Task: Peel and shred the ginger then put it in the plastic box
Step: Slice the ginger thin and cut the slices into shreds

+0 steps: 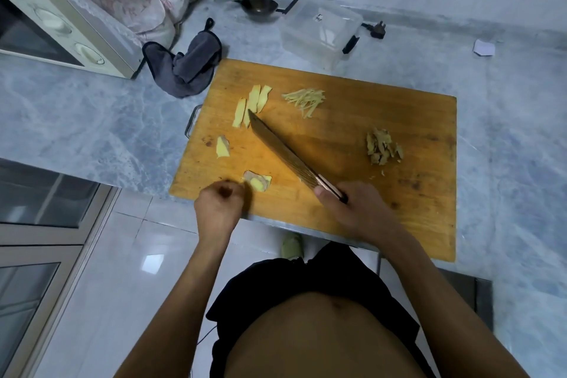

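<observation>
Nearest, the right hand (pixel 352 209) is wrapped round the knife (pixel 282 150) handle, its blade angled across the cutting board (pixel 399 193) toward ginger slices (pixel 250 104). The left hand (pixel 219 204), fingers curled and empty, rests beside a ginger piece (pixel 259 182). Ginger shreds (pixel 305 100) lie short of the plastic box (pixel 322 29).

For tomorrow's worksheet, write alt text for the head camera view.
A right hand holds a knife over ginger slices on a wooden cutting board. Shreds and peel lie nearby; the plastic box sits behind.
</observation>
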A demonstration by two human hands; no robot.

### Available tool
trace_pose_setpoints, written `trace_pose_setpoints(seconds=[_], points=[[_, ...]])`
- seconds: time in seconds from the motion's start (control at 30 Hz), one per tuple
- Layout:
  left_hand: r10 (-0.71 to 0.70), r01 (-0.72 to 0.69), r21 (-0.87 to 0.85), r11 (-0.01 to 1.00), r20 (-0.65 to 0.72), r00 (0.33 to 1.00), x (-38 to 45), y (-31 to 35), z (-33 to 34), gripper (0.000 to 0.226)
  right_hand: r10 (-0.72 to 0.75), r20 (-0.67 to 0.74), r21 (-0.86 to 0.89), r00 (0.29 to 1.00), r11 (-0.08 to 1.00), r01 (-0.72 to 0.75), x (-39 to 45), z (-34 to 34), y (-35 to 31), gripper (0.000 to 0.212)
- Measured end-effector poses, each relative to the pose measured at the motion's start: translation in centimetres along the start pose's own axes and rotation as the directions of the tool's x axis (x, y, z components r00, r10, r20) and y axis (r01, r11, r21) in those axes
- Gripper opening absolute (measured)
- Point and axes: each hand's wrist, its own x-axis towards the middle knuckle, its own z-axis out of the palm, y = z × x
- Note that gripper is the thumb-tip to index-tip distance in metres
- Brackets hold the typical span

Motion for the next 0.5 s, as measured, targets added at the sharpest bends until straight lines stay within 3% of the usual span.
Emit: trace_pose_setpoints(seconds=[0.1, 0.3, 0.5], points=[[-0.152, 0.154, -0.066, 0.986, 0.029, 0.988, -0.1, 0.0, 0.9, 0.024, -0.053, 0.083, -0.039, 0.995, 0.998, 0.056, 0.6, -0.2, -0.5, 0.053], [-0.098, 0.098, 0.0, 0.995, -0.019, 0.995, -0.5, 2.6, 2.6, 0.012, -0.062, 0.196, -0.083, 0.979, 0.993, 0.08, 1.1, -0.5, -1.1, 0.054], [-0.087, 0.088, -0.036, 0.995, 0.024, 0.996, -0.2, 4.3, 4.0, 0.014, -0.021, 0.137, -0.099, 0.99, 0.994, 0.034, -0.2, -1.0, -0.4, 0.053]])
